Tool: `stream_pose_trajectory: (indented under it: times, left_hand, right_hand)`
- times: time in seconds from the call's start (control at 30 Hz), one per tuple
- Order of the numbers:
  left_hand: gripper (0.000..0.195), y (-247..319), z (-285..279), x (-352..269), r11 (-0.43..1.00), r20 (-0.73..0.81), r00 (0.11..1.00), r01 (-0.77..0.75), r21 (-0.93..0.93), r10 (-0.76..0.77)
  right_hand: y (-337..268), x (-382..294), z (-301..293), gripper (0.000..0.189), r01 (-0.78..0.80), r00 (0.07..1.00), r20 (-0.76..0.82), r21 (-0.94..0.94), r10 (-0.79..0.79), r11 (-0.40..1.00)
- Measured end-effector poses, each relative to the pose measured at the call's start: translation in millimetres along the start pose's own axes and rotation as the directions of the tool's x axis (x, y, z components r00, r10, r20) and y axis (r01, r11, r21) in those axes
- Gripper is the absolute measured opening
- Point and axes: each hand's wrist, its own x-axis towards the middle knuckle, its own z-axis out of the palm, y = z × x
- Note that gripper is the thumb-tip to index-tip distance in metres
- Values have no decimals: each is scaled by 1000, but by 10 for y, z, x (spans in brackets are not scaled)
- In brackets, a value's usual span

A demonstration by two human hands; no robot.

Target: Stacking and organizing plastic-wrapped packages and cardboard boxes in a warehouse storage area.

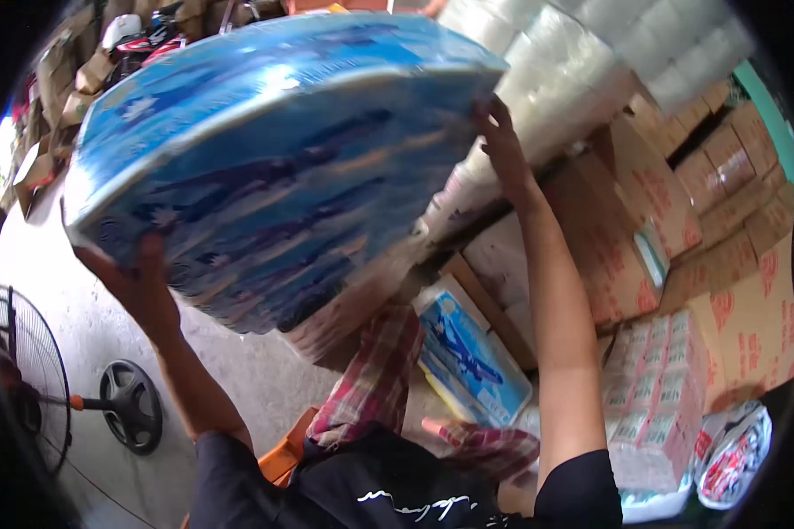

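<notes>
A large blue shrink-wrapped bundle of packs [291,165], printed with dark blue shapes, is lifted up in front of me, tilted up to the right. My left hand [129,278] supports its lower left corner, with the thumb on the near face and the other fingers partly hidden behind the edge. My right hand [501,142] holds the upper right end, its fingertips against the side. Below the bundle, between my forearms, another blue printed pack [480,357] stands on the floor near my plaid-clad legs.
A pedestal fan [30,383] with a round black base lies at the left. Printed cardboard cartons [609,231] are stacked at the right, beside a wrapped pink-and-white bundle [655,397]. White plastic-wrapped rolls [556,73] are piled at the upper right. Part of an orange seat [291,449] shows near me.
</notes>
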Motion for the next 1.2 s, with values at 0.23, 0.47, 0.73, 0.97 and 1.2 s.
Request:
stream_pose_trajectory:
  times: [0.23, 0.47, 0.73, 0.97, 1.2]
  left_hand:
    - [59, 22, -115, -764, 972, -116, 979, -142, 186, 165]
    - [36, 418, 576, -2288, 874, 642, 710, 470, -123, -291]
    - [62, 1, 2102, -4403, 980, 995, 7, 174, 101, -103]
    - [84, -807, 1846, -5751, 808, 818, -8, 151, 570, -575]
    - [74, -1056, 1782, -5979, 817, 889, 90, -361, 449, -449]
  right_hand:
    - [1145, -1154, -525, 70, 323, 943, 137, -584, -302, 745]
    - [3068, -3303, -1483, 59, -595, 803, -444, -555, 398, 582]
    - [3836, -5008, -1814, 60, -959, 274, -932, -247, 236, 140]
    - [4049, -3884, -1112, 60, -798, 591, -786, -602, 182, -6]
    - [3992, -3111, -607, 51, -246, 969, -220, -871, 109, 426]
